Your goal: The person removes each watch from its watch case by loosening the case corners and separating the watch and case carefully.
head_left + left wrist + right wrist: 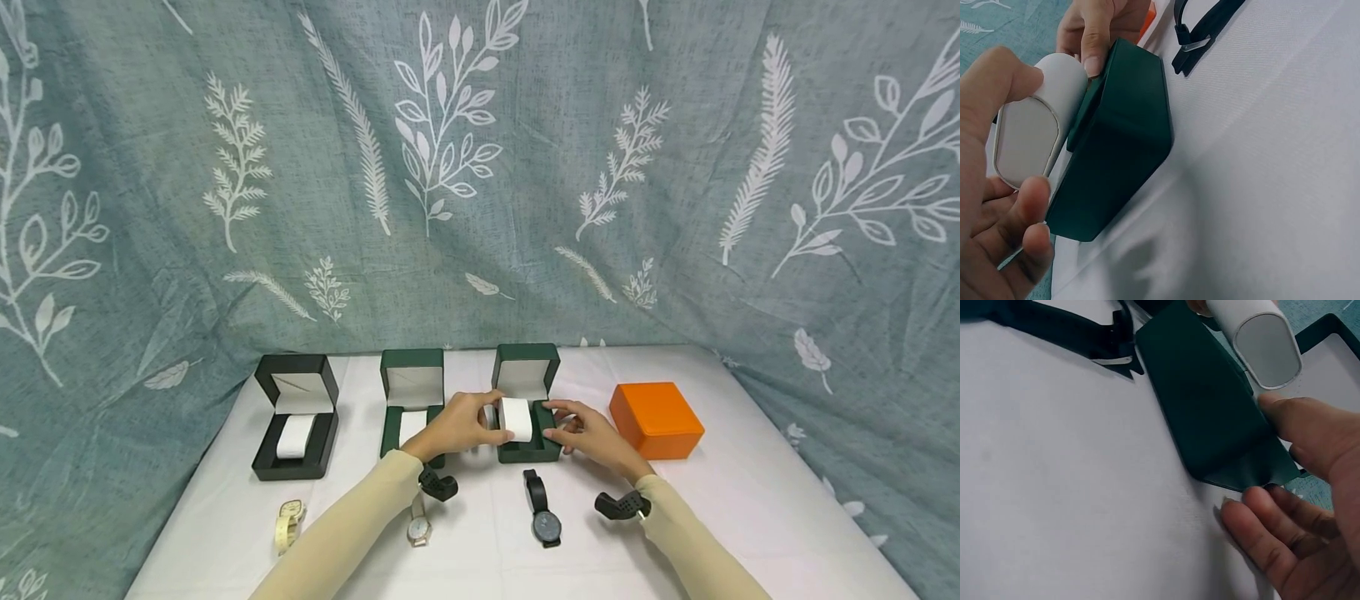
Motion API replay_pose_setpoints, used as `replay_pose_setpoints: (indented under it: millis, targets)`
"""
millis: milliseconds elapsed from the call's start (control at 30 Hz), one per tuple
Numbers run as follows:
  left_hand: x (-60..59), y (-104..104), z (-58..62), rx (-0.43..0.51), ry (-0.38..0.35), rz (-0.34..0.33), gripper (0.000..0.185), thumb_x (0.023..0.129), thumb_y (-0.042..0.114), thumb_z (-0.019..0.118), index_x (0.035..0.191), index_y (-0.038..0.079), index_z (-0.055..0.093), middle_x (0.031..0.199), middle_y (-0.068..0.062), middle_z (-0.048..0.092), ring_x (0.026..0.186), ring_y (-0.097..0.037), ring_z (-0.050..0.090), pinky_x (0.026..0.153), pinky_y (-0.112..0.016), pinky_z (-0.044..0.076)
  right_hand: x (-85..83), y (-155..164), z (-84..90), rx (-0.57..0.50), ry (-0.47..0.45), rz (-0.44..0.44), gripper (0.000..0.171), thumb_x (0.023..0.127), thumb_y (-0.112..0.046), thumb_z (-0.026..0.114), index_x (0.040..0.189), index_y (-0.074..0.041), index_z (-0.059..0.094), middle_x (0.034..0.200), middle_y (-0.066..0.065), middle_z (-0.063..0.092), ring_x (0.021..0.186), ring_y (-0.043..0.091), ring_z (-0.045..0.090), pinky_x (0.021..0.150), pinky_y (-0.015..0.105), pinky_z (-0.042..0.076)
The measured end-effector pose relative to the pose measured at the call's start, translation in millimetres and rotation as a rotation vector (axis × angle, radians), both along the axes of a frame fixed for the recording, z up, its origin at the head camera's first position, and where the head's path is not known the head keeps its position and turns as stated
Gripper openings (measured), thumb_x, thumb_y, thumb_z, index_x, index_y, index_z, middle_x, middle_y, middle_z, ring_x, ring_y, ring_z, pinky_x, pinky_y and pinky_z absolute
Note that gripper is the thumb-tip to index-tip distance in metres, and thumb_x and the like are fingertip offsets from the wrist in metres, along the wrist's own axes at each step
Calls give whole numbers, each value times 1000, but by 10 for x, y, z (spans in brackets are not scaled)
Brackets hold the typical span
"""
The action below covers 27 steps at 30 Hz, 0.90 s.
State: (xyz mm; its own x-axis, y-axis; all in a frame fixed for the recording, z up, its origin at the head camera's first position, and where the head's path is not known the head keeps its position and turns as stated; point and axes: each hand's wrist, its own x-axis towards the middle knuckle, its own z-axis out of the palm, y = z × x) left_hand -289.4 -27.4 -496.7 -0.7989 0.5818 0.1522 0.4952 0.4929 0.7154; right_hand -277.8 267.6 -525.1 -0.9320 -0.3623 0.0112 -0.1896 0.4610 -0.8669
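My left hand (463, 422) pinches a white watch cushion (516, 419) between thumb and fingers. The cushion is lifted partly out of a green watch box (527, 454) whose lid stands up at the back. In the left wrist view the cushion (1025, 140) sits tilted above the box rim, its oval end facing the camera. At the box's right side, my right hand (592, 435) grips the wall, thumb at the rim and fingertips against the outside, as the right wrist view shows on the box (1210, 419). A black-strapped watch (544, 518) lies in front of this box.
Left of it stands another open green box (412, 367) with a white cushion, partly behind my left arm. Farther left is an open black box (295, 467). A gold watch (288, 525) and a light-strapped watch (418, 528) lie in front. A closed orange box (657, 421) stands right.
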Motion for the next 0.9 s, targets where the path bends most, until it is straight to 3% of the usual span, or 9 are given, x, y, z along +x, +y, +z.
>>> replay_pose_setpoints:
  millis: [333, 900]
  targets:
    - [-27, 38, 21, -2, 12, -7, 81, 89, 45, 79, 151, 1, 50, 66, 3, 66, 47, -13, 59, 52, -26, 46, -7, 56, 100, -9, -84, 74, 69, 92, -30, 81, 153, -23, 50, 131, 19, 57, 85, 33, 66, 77, 39, 51]
    - [-74, 166, -57, -12, 44, -29, 78, 89, 46, 80, 148, 2, 54, 63, -3, 60, 49, -7, 47, 49, -24, 40, -13, 114, 62, 2, -135, 85, 75, 91, -35, 81, 156, -30, 46, 136, 14, 55, 91, 29, 66, 85, 39, 50]
